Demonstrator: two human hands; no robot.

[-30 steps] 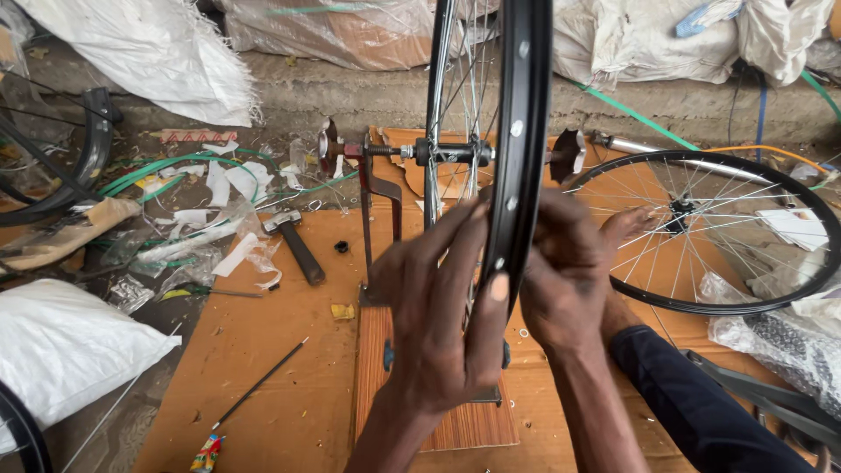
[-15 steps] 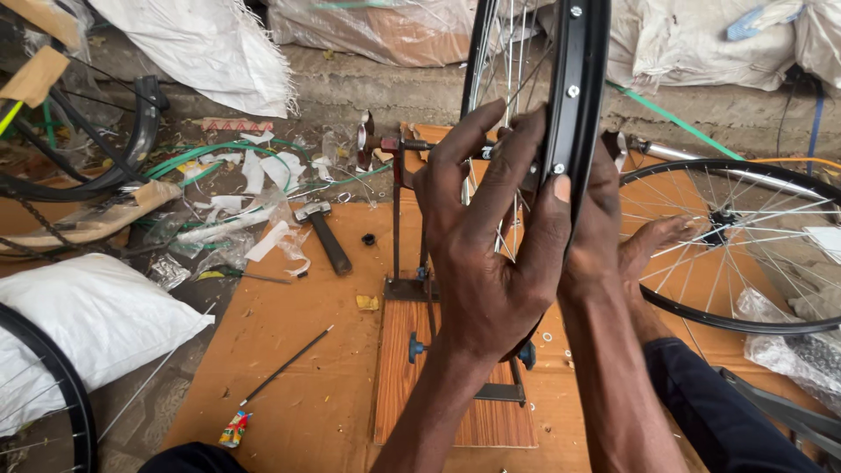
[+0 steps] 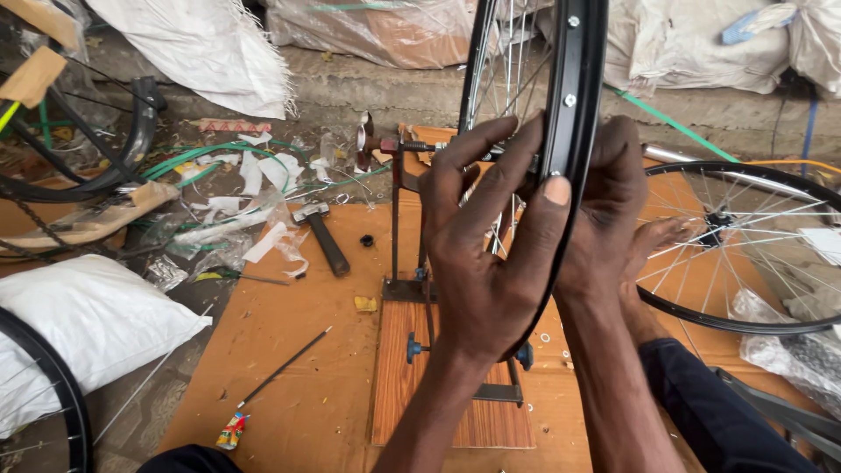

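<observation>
On the stand, both hands' grip still clasps the black rim [image 3: 574,131], left hand [image 3: 491,263] now higher.

Glossy black metal rim [image 3: 574,131] with bright thin wire spokes [image 3: 504,79]; grainy wooden baseboard [image 3: 412,385] on matt brown cardboard [image 3: 289,324].

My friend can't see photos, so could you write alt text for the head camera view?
Two hands, the left hand and right hand, grip the black rim of an upright bicycle wheel mounted in a metal stand on a wooden board. A hammer and a second wheel lie nearby.
</observation>
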